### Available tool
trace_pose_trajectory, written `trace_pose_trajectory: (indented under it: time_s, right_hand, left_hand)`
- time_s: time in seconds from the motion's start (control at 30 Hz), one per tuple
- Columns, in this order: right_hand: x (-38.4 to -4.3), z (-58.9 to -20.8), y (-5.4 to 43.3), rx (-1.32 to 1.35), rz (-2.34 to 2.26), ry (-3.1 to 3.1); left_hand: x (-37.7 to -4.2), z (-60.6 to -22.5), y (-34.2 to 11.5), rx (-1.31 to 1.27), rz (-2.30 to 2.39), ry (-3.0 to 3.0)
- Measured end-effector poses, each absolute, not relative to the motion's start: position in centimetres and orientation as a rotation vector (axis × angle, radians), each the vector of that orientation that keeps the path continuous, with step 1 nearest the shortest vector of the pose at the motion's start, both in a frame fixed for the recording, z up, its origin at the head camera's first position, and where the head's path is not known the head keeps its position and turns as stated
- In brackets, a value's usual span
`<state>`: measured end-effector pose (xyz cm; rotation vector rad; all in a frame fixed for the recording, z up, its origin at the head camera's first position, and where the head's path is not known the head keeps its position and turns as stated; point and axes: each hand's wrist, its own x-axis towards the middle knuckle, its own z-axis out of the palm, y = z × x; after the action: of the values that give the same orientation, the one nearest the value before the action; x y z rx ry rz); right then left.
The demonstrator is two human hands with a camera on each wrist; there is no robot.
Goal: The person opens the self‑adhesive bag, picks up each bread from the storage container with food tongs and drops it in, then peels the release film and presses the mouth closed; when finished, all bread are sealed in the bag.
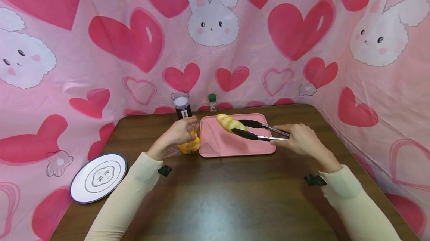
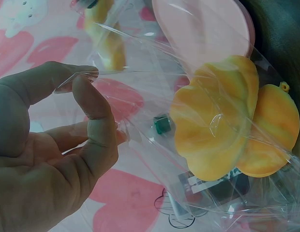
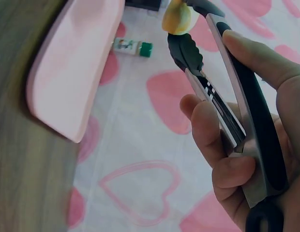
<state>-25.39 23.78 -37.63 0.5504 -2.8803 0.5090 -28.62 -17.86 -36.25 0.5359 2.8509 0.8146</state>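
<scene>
My left hand (image 1: pixel 183 130) pinches the edge of a clear plastic bag (image 2: pixel 140 63) between thumb and finger. Inside the bag are yellow-orange bread-like pieces (image 2: pixel 213 121), one with a small loop on it. My right hand (image 1: pixel 300 140) grips a pair of metal tongs (image 3: pixel 237 96) with black scalloped tips. Between the tips is a long yellow-and-white striped bread roll (image 1: pixel 230 123), held above the pink tray (image 1: pixel 242 147). The bag overlaps the tray's left side in the head view.
Behind the bag stands a dark jar with a pale lid (image 1: pixel 182 107). A small green-capped shaker (image 1: pixel 212 103) is behind the tray. To the left, a white blue-rimmed plate (image 1: pixel 80 185) lies at the edge of the brown table (image 1: pixel 215 196). Heart-printed cloth hangs around the table.
</scene>
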Motion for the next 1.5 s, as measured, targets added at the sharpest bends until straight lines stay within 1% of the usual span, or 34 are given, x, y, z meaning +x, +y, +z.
trace_pose_trajectory:
  time_s: [0.6,0.97,1.27,1.5]
  right_hand:
    - [-23.1,-34.7,21.5,0.776,0.582,-2.841]
    - [-23.7,-34.7,19.7,0.806,0.500,-2.896]
    - [-23.6,-34.6,17.2,0.769,0.391,-2.897]
    - [-23.6,-34.5,15.2,0.771,0.389,-2.908]
  left_hand:
    - [-28.8,-36.2,-18.2,0.530,0.825,2.830]
    - [-28.7,-36.2,-18.2,0.539,0.827,2.817]
    - [-28.6,-36.3,-18.2,0.628,0.783,2.848]
    - [-28.6,-36.3,-17.9,0.665,0.825,2.828]
